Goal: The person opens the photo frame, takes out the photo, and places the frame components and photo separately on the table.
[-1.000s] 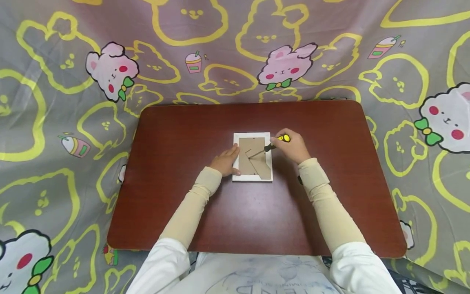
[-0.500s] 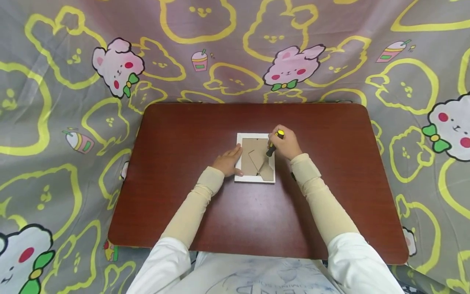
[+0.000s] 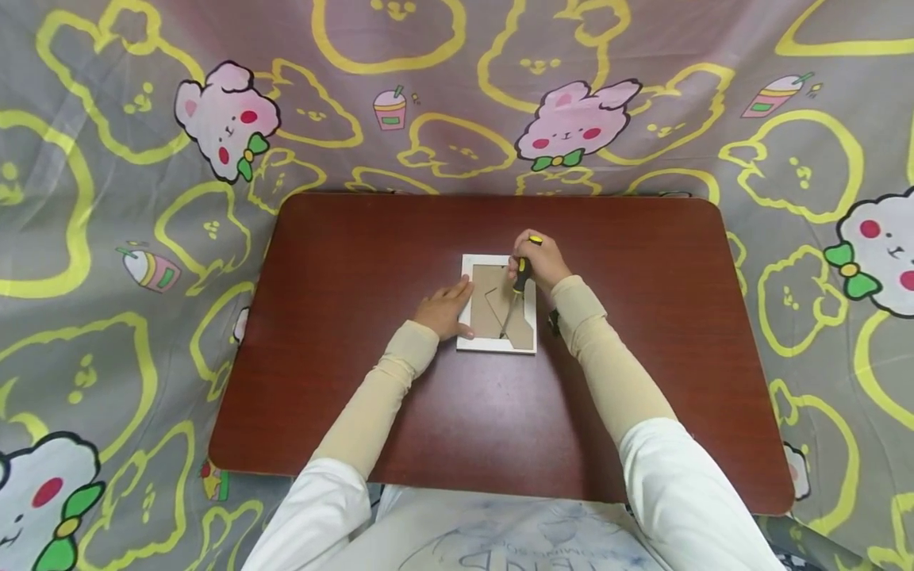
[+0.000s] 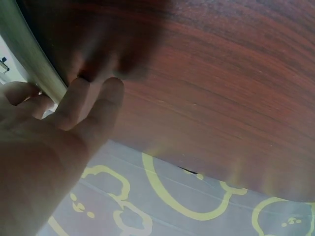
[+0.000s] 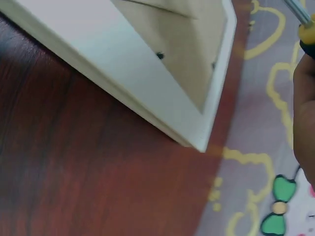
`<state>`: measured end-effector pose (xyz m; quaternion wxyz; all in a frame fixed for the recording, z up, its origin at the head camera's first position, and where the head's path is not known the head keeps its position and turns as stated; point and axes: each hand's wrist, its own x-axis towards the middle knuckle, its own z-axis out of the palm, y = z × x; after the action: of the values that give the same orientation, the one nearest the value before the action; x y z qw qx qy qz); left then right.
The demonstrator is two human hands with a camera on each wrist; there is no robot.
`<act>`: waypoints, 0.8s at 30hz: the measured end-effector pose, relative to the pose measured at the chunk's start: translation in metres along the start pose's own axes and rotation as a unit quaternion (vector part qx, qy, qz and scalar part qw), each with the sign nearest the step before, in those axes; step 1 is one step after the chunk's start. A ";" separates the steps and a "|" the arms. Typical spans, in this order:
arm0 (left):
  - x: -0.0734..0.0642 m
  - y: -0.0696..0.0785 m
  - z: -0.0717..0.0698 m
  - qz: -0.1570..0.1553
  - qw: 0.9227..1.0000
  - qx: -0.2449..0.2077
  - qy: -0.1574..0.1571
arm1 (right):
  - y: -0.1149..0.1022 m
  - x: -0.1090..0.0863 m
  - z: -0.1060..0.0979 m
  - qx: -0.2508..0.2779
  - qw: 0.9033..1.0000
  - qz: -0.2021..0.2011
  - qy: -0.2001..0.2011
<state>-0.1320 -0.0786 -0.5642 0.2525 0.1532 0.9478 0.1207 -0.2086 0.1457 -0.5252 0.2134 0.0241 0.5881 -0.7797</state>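
A white picture frame (image 3: 484, 345) lies back side up on the table, its brown backing board (image 3: 485, 317) facing me. Small dark tabs (image 5: 160, 55) show along the board's edge in the right wrist view. My left hand (image 3: 439, 312) rests at the frame's left side, fingers fairly straight and thumb near the lower left corner. In my right hand (image 3: 546, 262) I grip a screwdriver (image 3: 524, 274) with a black and yellow handle. Its metal shaft slants down and left, the tip right by the tab at the board's near edge. The right wrist view catches only part of this hand.
The dark red-brown wooden table (image 3: 343, 317) has rounded corners and surrounds the frame on all sides. A grey curtain (image 3: 300, 103) with yellow cartoon outlines hangs behind the table and along its sides.
My right hand has swung left over the frame, turning the screwdriver steeper. Its tip has gone from the middle of the backing board to the near edge. My left hand stays on the frame's side.
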 end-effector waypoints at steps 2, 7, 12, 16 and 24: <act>-0.001 0.000 0.000 -0.008 1.000 0.007 0.002 | 0.007 0.009 -0.002 0.027 0.999 0.019 0.005; -0.002 0.003 -0.001 -0.018 1.000 0.016 0.006 | 0.019 0.027 -0.012 0.071 0.995 0.068 0.002; 0.001 0.006 -0.002 -0.020 0.999 0.028 0.008 | 0.020 0.033 -0.015 0.086 0.992 0.089 0.000; 0.002 0.007 -0.003 -0.026 0.999 0.036 0.003 | 0.017 0.030 -0.005 0.065 0.995 0.079 -0.003; 0.001 0.005 -0.001 -0.026 0.999 0.024 0.012 | 0.016 0.008 0.021 0.029 0.999 0.022 0.034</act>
<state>-0.1324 -0.0735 -0.5625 0.2404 0.1327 0.9570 0.0935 -0.2055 0.1200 -0.5357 0.2096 0.0701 0.5712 -0.7905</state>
